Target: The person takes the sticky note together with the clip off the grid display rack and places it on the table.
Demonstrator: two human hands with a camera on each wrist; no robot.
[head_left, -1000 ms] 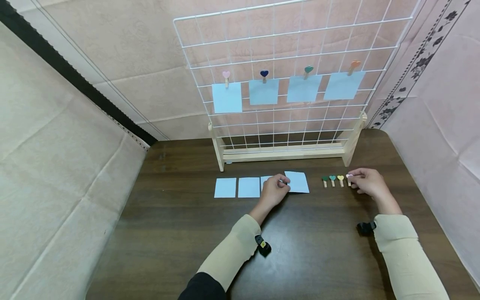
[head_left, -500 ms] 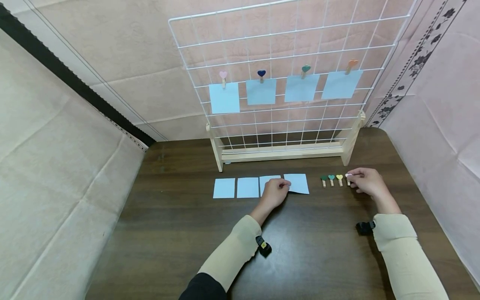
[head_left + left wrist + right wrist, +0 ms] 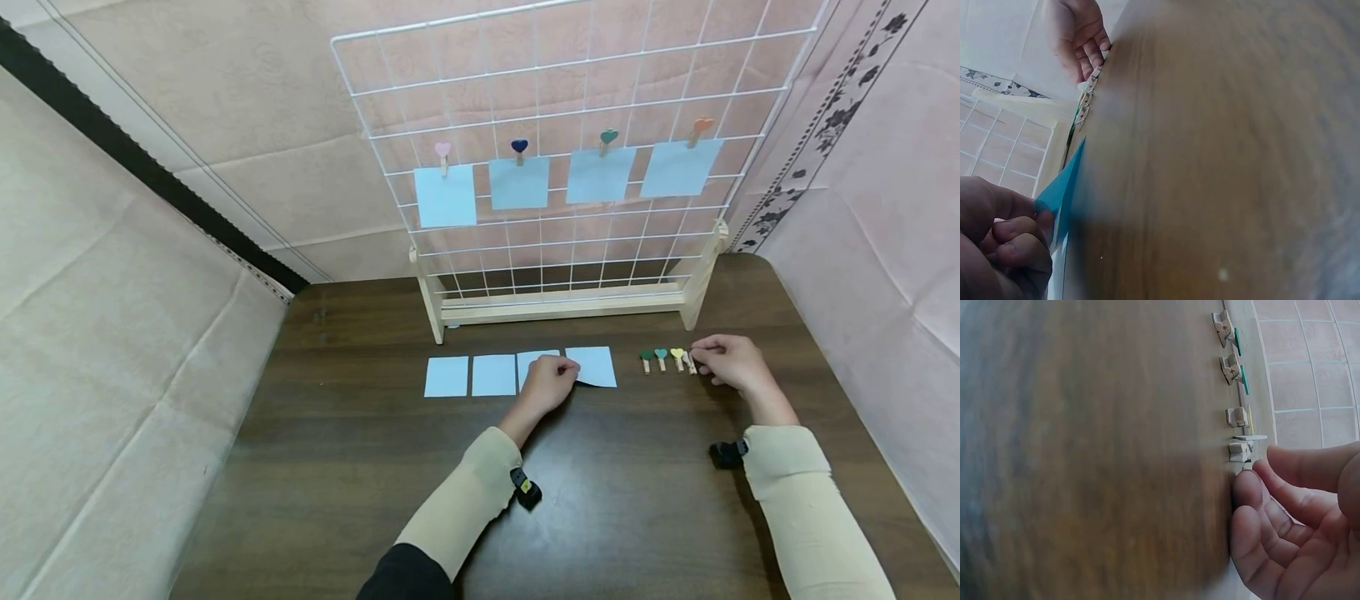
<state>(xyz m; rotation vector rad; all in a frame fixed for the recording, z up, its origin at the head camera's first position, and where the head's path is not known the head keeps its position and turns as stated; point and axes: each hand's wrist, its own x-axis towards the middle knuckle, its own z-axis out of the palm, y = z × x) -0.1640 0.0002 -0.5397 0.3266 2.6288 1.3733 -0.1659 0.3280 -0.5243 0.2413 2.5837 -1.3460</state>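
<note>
The left grip (image 3: 550,383), a bare hand with thumb and finger together, pinches a light-blue paper square (image 3: 592,367) just to its right, the paper's near edge raised off the dark brown, wood-grained worktop (image 3: 360,483). Left of that grip, two more light-blue squares (image 3: 493,375) lie flat in line, and a third (image 3: 528,364) is partly covered by the hand. The right grip (image 3: 726,365), fingers bent, is at a white heart-topped wooden clip (image 3: 1239,452), which tilts just left of its fingertips — whether it has hold of the clip, I cannot tell. Further left of this grip run yellow (image 3: 678,356), teal-green (image 3: 661,355) and dark green (image 3: 647,358) heart-topped clips. Nearer than the left grip, a soft sheen spreads over the worktop. Beyond both grips stands a white wire grid (image 3: 585,62) in a pale wooden base (image 3: 562,310), carrying four clipped blue squares (image 3: 520,192). Pale cloth (image 3: 262,142) hangs behind the grid and to either side — a black band (image 3: 150,163) far left, a floral border (image 3: 842,121) beyond the right grip.
</note>
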